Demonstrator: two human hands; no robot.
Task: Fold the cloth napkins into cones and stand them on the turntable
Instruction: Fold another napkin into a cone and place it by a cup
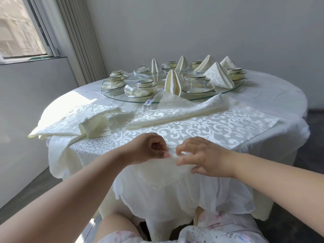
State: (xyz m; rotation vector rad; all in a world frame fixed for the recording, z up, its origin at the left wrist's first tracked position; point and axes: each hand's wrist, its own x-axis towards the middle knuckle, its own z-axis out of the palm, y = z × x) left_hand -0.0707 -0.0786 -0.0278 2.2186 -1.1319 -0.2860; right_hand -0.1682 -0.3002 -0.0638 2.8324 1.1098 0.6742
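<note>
A cream patterned napkin (201,127) lies spread flat on the table's near side, its near corner drooping over the edge. My left hand (149,148) pinches that near corner with curled fingers. My right hand (203,155) pinches the same cloth just to the right, fingertips almost touching the left hand. On the glass turntable (122,99) stand several folded napkin cones, the nearest cone (172,83) at its front and a wide one (218,75) to the right.
A pile of folded and loose napkins (73,123) lies at the table's left. Another napkin (177,111) lies in a long strip in front of the turntable. Several stacked bowls and glass cups (141,87) fill the turntable. A wall and window are at left.
</note>
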